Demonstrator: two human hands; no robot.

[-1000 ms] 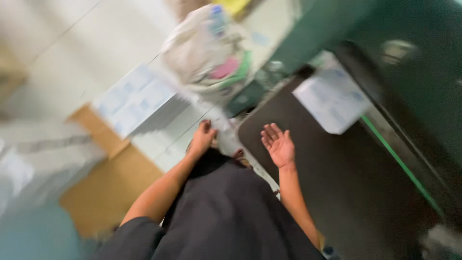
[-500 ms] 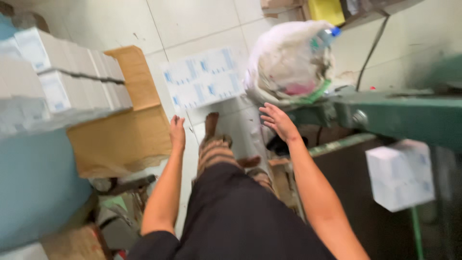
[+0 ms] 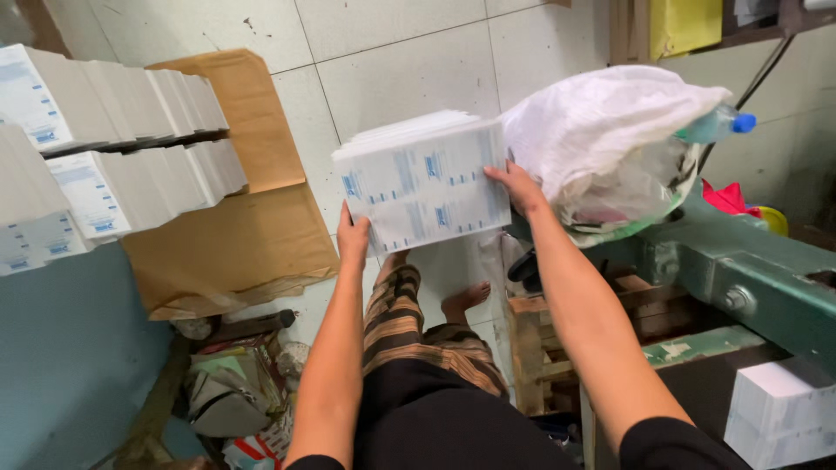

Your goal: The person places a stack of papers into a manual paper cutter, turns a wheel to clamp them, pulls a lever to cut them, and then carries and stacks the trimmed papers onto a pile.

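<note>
Both hands are on a stack of printed white sheets [image 3: 424, 181], centre of frame, slightly above middle. Left hand [image 3: 353, 237] grips the stack's lower left corner, fingers curled under, thumb side up along the edge. Right hand [image 3: 516, 184] clamps the right edge, fingers wrapped over the top of the sheets. The stack is held up off the tiled floor [image 3: 392, 61], tilted a little, with blue print marks on the top sheet.

Just right of the stack, touching or nearly touching the right hand — a bulging white plastic bag [image 3: 610, 139] with a clear bottle with a blue cap [image 3: 719, 124] sticking out at its upper right. The bag sits on a green metal machine frame [image 3: 740, 270] running to the right edge.

Upper left of frame: rows of stacked white cartons [image 3: 104, 157], standing on edge, beside a brown cardboard sheet [image 3: 235, 226] on the floor. Lower left: a blue-grey surface [image 3: 70, 365] and some crumpled scrap [image 3: 235, 392].

Lower right corner — another block of white paper [image 3: 784, 413] on a dark table surface. Below the stack: the person's striped trousers [image 3: 401, 322], a bare foot [image 3: 466, 300] and a wooden pallet [image 3: 540, 348].
</note>
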